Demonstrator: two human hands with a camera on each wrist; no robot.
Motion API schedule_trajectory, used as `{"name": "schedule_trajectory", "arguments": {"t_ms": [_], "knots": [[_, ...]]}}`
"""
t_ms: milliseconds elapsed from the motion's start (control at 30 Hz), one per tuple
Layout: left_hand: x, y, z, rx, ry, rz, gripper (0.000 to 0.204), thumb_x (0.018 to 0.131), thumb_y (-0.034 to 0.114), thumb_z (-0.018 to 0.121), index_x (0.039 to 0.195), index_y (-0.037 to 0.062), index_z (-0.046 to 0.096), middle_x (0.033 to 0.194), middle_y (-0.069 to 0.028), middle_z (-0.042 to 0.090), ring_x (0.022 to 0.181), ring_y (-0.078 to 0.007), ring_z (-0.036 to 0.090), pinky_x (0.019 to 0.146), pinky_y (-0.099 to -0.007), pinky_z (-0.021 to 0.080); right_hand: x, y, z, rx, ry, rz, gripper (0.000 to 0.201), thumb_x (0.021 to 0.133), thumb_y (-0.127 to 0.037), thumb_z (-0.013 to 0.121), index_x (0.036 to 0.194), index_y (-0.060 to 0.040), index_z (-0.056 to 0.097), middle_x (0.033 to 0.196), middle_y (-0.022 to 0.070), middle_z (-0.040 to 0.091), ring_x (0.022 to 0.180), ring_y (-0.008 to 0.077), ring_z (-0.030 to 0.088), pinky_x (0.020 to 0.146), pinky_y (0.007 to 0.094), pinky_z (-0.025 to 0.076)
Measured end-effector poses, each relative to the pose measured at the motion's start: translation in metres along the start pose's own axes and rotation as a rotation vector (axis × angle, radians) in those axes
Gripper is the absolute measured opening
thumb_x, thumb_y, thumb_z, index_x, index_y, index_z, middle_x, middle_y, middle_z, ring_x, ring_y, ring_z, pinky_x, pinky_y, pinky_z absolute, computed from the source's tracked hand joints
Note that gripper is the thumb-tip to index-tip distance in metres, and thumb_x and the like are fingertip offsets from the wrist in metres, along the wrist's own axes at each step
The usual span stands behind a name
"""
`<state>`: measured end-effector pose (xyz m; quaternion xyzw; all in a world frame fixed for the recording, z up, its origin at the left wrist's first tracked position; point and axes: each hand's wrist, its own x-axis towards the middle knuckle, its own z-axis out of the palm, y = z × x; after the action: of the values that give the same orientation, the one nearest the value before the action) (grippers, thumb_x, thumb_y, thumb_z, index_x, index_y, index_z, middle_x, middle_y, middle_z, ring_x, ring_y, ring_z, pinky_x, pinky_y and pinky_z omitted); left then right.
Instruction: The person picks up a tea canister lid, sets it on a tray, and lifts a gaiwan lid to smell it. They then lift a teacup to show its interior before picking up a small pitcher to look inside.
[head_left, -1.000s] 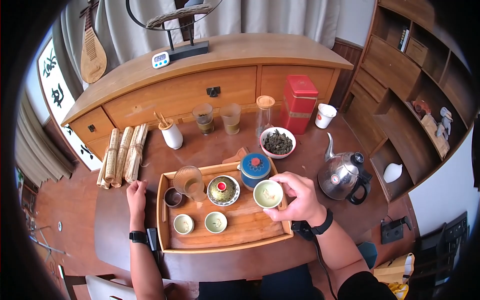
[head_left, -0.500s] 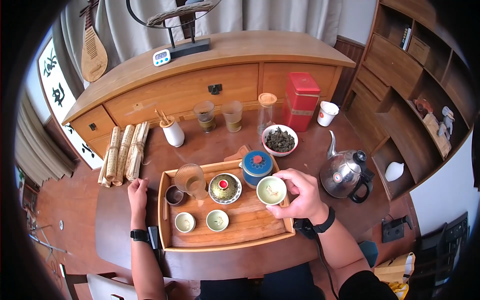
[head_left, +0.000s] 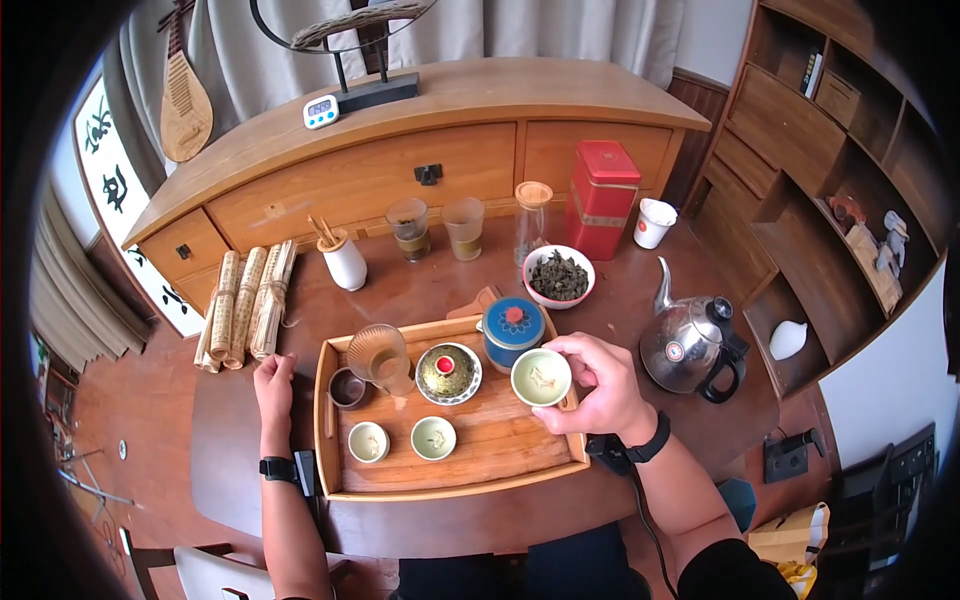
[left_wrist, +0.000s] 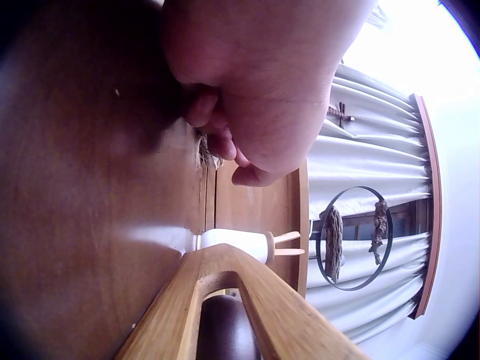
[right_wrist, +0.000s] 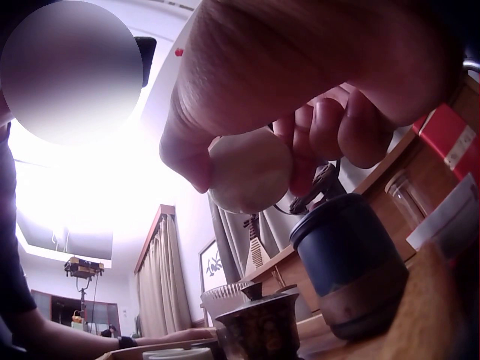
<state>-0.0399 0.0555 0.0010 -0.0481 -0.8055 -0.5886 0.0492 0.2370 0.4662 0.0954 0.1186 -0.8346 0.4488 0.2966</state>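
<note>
My right hand (head_left: 598,385) pinches a small pale green teacup (head_left: 541,378) between thumb and fingers, above the right end of the wooden tray (head_left: 450,488). The cup is tipped so its inside faces the head camera, showing a painted motif. From the right wrist view, the cup's underside (right_wrist: 251,172) shows between the thumb and fingers. My left hand (head_left: 275,388) rests on the table beside the tray's left end, fingers loosely curled, holding nothing. Two matching teacups, one left (head_left: 369,441) and one right (head_left: 433,438), stand on the tray's near side.
The tray also bears a lidded gaiwan (head_left: 448,374), a ribbed glass pitcher (head_left: 379,357), a dark cup (head_left: 348,388) and a blue lidded pot (head_left: 513,333). Around it are a steel kettle (head_left: 685,345), a bowl of tea leaves (head_left: 558,277), a red tin (head_left: 603,200) and bamboo scrolls (head_left: 245,305).
The head view has shifted slightly. The right hand keeps the teacup at nearly the same spot over the tray's right end, and the left hand stays in place.
</note>
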Motion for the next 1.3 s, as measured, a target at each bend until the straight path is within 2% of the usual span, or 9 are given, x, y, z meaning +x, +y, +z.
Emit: {"name": "schedule_trajectory", "arguments": {"t_ms": [300,367,900,967,1100,1167,1200,1267,1300], "knots": [[0.001,-0.002,0.0,-0.008,-0.004,-0.016,0.033,0.095,0.017,0.068,0.067,0.0089,0.052,0.066,0.0066,0.047,0.065,-0.0046,0.04,0.061,-0.0255,0.031,-0.001,0.004,0.002,-0.049,-0.02,-0.005,0.059,0.064,-0.015,0.089,0.116,-0.0018,0.064,0.097,0.006,0.07,0.067,0.0088,0.058,0.058,0.0244,0.048],[0.003,-0.003,-0.001,-0.004,-0.011,-0.006,0.033,0.095,0.017,0.068,0.067,0.0087,0.052,0.066,0.0066,0.047,0.065,-0.0046,0.04,0.061,-0.0254,0.032,0.0,0.006,0.005,-0.027,0.035,-0.071,0.061,0.059,-0.016,0.09,0.113,-0.0008,0.066,0.087,0.0016,0.065,0.056,0.0038,0.039,0.049,0.0213,0.033],[0.008,-0.014,-0.002,0.003,0.003,0.048,0.034,0.095,0.021,0.069,0.067,0.0113,0.053,0.065,0.0072,0.047,0.059,-0.0038,0.038,0.055,-0.0246,0.027,0.001,0.007,0.004,-0.004,0.061,-0.084,0.058,0.058,-0.017,0.089,0.108,-0.0002,0.066,0.083,0.0012,0.064,0.056,0.0029,0.04,0.05,0.0202,0.033],[0.008,-0.013,-0.002,0.012,0.0,0.035,0.034,0.096,0.021,0.068,0.067,0.0108,0.053,0.066,0.007,0.048,0.061,-0.0041,0.038,0.056,-0.0246,0.028,0.0,0.003,-0.001,-0.02,-0.017,-0.022,0.056,0.064,-0.015,0.09,0.111,-0.0009,0.064,0.092,0.0067,0.068,0.07,0.0083,0.061,0.062,0.0241,0.051],[0.006,-0.012,-0.002,0.01,-0.006,0.038,0.033,0.095,0.02,0.068,0.068,0.0098,0.054,0.066,0.0065,0.048,0.064,-0.0049,0.04,0.06,-0.0252,0.03,0.0,0.004,0.001,-0.03,-0.012,-0.017,0.056,0.065,-0.016,0.09,0.111,-0.0007,0.064,0.093,0.0067,0.068,0.07,0.008,0.061,0.062,0.0239,0.051],[0.007,-0.011,-0.002,0.014,-0.004,0.039,0.033,0.095,0.02,0.068,0.068,0.0095,0.054,0.066,0.0063,0.048,0.064,-0.0051,0.04,0.06,-0.0253,0.031,0.001,0.011,0.006,0.012,0.064,-0.083,0.059,0.059,-0.017,0.09,0.109,0.0001,0.066,0.084,0.0013,0.065,0.056,0.0022,0.041,0.05,0.0198,0.033],[0.007,-0.012,-0.002,0.015,-0.004,0.041,0.033,0.096,0.021,0.067,0.068,0.0095,0.054,0.066,0.0062,0.048,0.064,-0.0053,0.04,0.06,-0.0252,0.031,0.001,0.009,0.004,0.013,0.064,-0.083,0.059,0.059,-0.017,0.09,0.109,0.0001,0.066,0.084,0.0013,0.065,0.056,0.0022,0.041,0.05,0.0198,0.033],[0.006,-0.011,-0.001,0.017,-0.005,0.04,0.032,0.096,0.021,0.067,0.068,0.0095,0.054,0.067,0.0061,0.048,0.064,-0.0054,0.04,0.06,-0.0251,0.031,-0.001,0.003,0.0,-0.01,0.0,-0.026,0.057,0.065,-0.017,0.091,0.112,-0.0006,0.064,0.092,0.0067,0.068,0.071,0.0078,0.061,0.062,0.0235,0.051],[0.005,-0.01,-0.002,0.011,-0.012,0.036,0.032,0.096,0.021,0.067,0.069,0.0096,0.054,0.067,0.006,0.048,0.064,-0.0055,0.04,0.06,-0.0251,0.031,-0.002,0.003,0.0,-0.009,-0.001,-0.024,0.057,0.065,-0.017,0.091,0.112,-0.0006,0.064,0.092,0.0067,0.068,0.071,0.0078,0.061,0.062,0.0235,0.051]]}}
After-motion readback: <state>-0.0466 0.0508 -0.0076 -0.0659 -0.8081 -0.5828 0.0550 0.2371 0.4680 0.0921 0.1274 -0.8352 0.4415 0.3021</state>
